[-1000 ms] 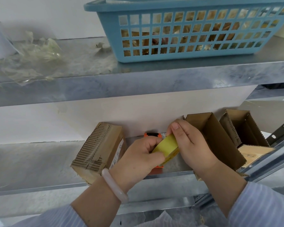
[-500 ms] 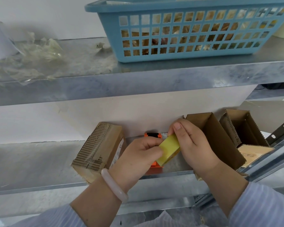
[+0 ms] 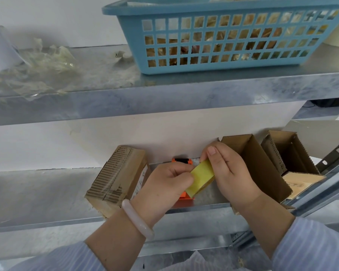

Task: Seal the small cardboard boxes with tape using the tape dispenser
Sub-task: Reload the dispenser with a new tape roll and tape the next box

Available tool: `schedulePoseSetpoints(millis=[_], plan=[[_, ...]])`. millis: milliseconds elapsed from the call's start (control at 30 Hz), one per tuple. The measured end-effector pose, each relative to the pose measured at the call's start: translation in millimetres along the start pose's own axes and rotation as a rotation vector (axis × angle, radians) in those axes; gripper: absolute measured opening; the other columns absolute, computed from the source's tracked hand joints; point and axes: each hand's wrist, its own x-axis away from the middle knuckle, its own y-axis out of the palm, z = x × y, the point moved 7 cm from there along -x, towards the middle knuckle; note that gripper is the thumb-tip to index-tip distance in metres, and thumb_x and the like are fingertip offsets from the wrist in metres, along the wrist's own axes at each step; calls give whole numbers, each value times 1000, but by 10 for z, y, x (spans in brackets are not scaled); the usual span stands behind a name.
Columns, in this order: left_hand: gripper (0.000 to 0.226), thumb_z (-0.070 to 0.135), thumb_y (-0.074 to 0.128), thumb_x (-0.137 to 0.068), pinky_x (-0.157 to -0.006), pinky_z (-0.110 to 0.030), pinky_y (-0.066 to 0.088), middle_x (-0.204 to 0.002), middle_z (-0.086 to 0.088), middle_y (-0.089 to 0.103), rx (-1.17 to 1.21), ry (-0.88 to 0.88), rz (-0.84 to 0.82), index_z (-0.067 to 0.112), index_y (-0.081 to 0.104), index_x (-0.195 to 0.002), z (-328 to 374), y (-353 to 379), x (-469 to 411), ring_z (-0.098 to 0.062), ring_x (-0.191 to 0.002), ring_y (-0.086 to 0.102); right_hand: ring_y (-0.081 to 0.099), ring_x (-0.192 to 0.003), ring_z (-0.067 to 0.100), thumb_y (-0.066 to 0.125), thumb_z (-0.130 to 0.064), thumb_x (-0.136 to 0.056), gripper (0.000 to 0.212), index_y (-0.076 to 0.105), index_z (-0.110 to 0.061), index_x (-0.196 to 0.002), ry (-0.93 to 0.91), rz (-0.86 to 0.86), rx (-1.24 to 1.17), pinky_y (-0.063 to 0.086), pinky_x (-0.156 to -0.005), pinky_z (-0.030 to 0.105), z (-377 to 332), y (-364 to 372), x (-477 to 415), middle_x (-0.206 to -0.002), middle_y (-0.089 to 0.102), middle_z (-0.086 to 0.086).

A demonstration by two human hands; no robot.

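Item: left hand (image 3: 164,184), pale bangle (image 3: 138,220) at the wrist, thumb and curled fingers pinching the 7 o'clock end of a small flat yellow rectangular piece (image 3: 201,178); right hand (image 3: 231,173) grasping its 2 o'clock end, forefinger laid over the top corner. Whether the piece is tape stock or a packet cannot be told. Change over the last second: the piece, then bowed and showing a tan underside, now lies flat with its broad yellow face to the camera; both hands have kept their place and their grasp. Location: above the front edge of the grey metal lower shelf (image 3: 37,194), at 6 o'clock from frame centre. Orange plastic tape dispenser (image 3: 181,161) with a black roller lies on that shelf directly behind the hands, partly hidden; contact with the left hand cannot be told. Brown corrugated cardboard box with taped flaps (image 3: 119,178) stands at 9 o'clock of the hands, just beside the left one. Two open brown cardboard boxes (image 3: 262,165) stand at 3 o'clock, the nearer just behind the right hand. Grey metal upper shelf (image 3: 164,94) at 12 o'clock carries a blue plastic lattice basket (image 3: 223,42) at 1 o'clock and crumpled clear film (image 3: 43,65) at 10 o'clock. Judgement: handling remains preparatory; no tape shows on the open boxes, so their sealing is likely yet to begin, and the dispenser would have to be taken up first.
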Motion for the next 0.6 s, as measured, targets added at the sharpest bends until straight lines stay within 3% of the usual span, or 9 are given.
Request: schedulePoseSetpoints(millis=[133,267,333,400,533,600], plan=[[46,33,51,-66,-92,-67,42,-81,-34,57,-30,19,-16,-1,70,-91,-42,-7,-39,-28,-79,51,51,-67,4,37,-37,-96,34,57,-18,-76,28,-9,-44,40,-62,17,27,-10,17,-74,57,-2],[47,30,49,-68,-93,-65,42,-79,-15,54,-61,50,-51,-7,65,-92,-32,-16,-50,-24,-80,49,50,-65,1,37,-33,-97,33,57,-19,-75,44,-17,-50,39,-61,14,45,3,11,-70,55,-11],[46,29,49,-68,-93,-64,43,-77,-22,54,-58,44,-56,-4,67,-93,-27,-18,-45,-25,-80,49,49,-64,1,36,-40,-95,35,57,-20,-75,36,-24,-47,38,-60,14,34,11,8,-69,55,-12],[44,28,49,-67,-90,-59,49,-78,-30,56,-40,22,-37,-1,70,-92,-39,-27,-51,-26,-80,49,50,-65,2,35,-42,-95,37,57,-19,-76,25,-28,-36,38,-60,14,26,13,5,-70,55,-10],[54,35,55,-63,-83,-44,43,-80,-15,51,34,-26,26,-14,60,-86,-84,-54,-70,-25,-80,45,49,-65,3,35,-42,-94,35,56,-22,-76,11,-32,-15,39,-60,15,14,22,-5,-71,54,-5],[58,38,57,-65,-81,-42,43,-78,-17,52,18,-18,33,-14,59,-89,-71,-52,-66,-25,-78,48,49,-65,3,35,-42,-94,34,56,-23,-76,5,-34,-4,39,-60,16,13,29,-9,-71,54,-7]])
